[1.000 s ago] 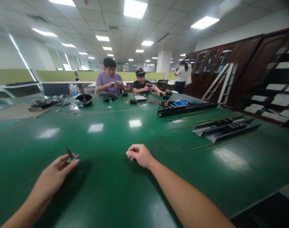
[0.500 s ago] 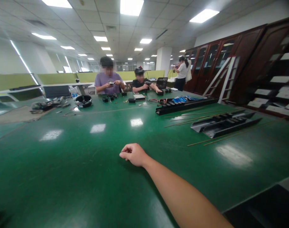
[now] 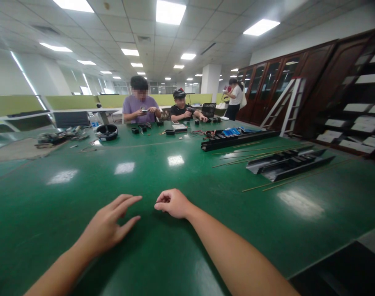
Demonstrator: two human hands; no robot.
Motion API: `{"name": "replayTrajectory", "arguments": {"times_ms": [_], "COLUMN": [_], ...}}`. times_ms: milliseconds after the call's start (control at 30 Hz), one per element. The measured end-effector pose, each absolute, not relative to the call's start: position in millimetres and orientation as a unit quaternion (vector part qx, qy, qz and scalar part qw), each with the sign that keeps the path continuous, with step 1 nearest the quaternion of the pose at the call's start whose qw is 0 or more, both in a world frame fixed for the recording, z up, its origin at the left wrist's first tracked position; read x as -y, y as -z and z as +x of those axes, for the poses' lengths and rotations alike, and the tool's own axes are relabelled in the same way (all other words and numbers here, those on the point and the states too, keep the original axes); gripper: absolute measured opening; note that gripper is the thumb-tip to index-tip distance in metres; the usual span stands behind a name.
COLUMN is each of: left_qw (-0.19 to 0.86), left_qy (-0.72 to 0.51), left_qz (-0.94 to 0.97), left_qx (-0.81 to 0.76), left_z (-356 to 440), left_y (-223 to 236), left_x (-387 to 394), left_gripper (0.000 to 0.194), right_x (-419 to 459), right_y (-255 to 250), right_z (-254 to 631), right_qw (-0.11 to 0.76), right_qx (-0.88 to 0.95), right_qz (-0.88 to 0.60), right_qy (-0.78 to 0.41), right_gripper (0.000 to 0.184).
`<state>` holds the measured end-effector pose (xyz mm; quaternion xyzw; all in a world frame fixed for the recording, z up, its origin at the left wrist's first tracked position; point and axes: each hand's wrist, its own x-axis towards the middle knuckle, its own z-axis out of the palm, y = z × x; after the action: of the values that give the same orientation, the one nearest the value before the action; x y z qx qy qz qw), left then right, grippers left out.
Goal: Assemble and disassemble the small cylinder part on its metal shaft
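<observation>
My left hand (image 3: 109,224) reaches over the green table (image 3: 67,197) with its fingers stretched out and apart, holding nothing. Its fingertips point toward my right hand (image 3: 172,203), which rests on the table as a loose fist with the fingers curled under. I cannot make out whether anything is inside that fist. A narrow gap of bare table separates the two hands.
Long black rails (image 3: 286,162) and thin wooden sticks (image 3: 267,186) lie to the right. Another black rail with blue parts (image 3: 236,137) lies farther back. Two seated people (image 3: 141,107) work at the far edge among small parts and a black ring (image 3: 106,131). Dark cabinets line the right wall.
A second ago my left hand held a small dark metal part at the left. It then left the view, and now it is back, without the part, close to my right fist.
</observation>
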<state>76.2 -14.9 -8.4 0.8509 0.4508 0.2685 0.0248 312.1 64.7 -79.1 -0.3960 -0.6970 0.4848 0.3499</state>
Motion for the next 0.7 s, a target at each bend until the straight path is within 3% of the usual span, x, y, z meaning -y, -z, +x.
{"name": "replayTrajectory", "arguments": {"times_ms": [167, 500, 700], "left_qw": [0.013, 0.037, 0.002], "left_qy": [-0.163, -0.151, -0.207], "left_qz": [0.913, 0.903, 0.888], "left_qx": [-0.373, -0.401, -0.410], "left_z": [141, 149, 110], "left_y": [33, 43, 28], "left_x": [-19, -24, -15], "left_gripper": [0.036, 0.029, 0.026], "right_x": [-63, -62, -60], "right_y": [76, 67, 70], "right_z": [316, 317, 317], "right_qw": [0.333, 0.310, 0.311], "right_qx": [0.749, 0.774, 0.733], "right_qz": [-0.390, -0.405, -0.366], "right_qy": [-0.421, -0.375, -0.481], "right_gripper": [0.008, 0.009, 0.030]}}
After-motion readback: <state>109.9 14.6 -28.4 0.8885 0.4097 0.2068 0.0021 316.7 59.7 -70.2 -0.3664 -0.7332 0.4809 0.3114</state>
